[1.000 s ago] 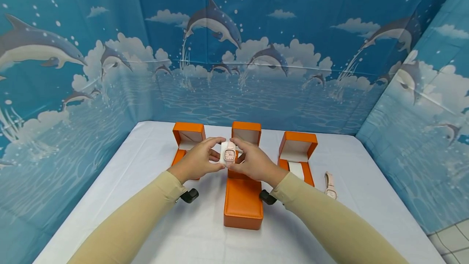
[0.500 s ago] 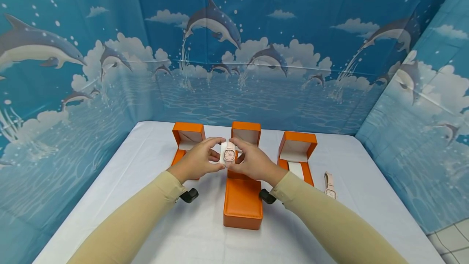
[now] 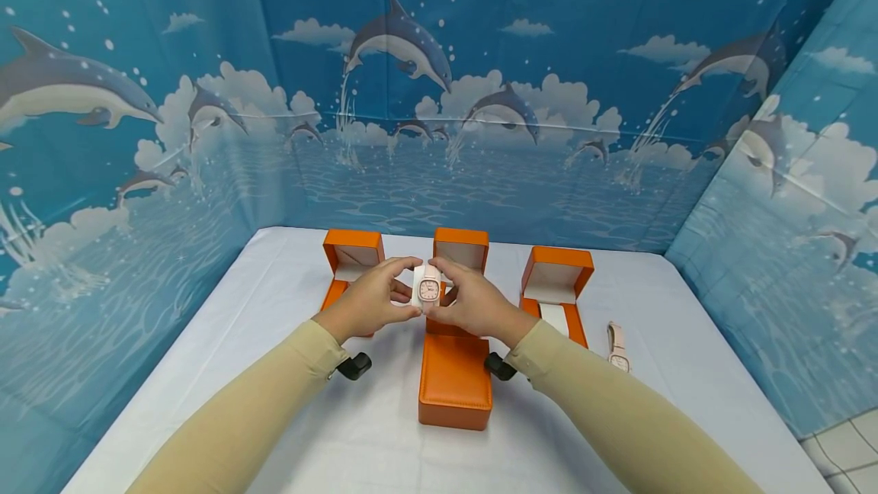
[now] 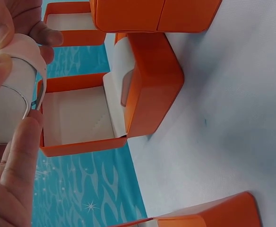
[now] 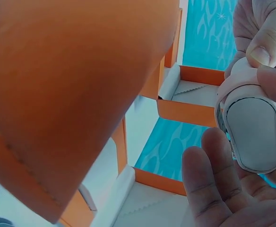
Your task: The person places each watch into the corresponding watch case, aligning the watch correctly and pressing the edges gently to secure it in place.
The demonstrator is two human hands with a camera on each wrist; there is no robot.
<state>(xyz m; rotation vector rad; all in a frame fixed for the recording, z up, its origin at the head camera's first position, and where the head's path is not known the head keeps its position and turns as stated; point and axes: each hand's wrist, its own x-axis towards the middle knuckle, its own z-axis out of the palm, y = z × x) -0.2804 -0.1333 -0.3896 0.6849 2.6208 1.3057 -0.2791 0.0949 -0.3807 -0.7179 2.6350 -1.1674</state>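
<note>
Between both hands, above the middle boxes, is a pale pink square-faced wristwatch (image 3: pixel 429 290) strapped round a white watch cushion (image 3: pixel 416 294). My left hand (image 3: pixel 370 297) pinches the cushion side between thumb and fingers. From the other side my right hand (image 3: pixel 476 300) pinches the watch strap with thumb and forefinger. The dial faces the head camera. In the left wrist view the strap (image 4: pixel 28 49) loops over the cushion, with a gap beside it. The right wrist view shows the cushion's rounded end (image 5: pixel 254 135) inside the strap loop.
Open orange watch boxes stand at the left (image 3: pixel 353 238), middle (image 3: pixel 462 235) and right (image 3: pixel 562 255); the right one holds a white cushion (image 3: pixel 554 317). A closed orange box (image 3: pixel 456 383) lies in front. Another pink watch (image 3: pixel 617 348) rests on the white tablecloth (image 3: pixel 686 402) at right.
</note>
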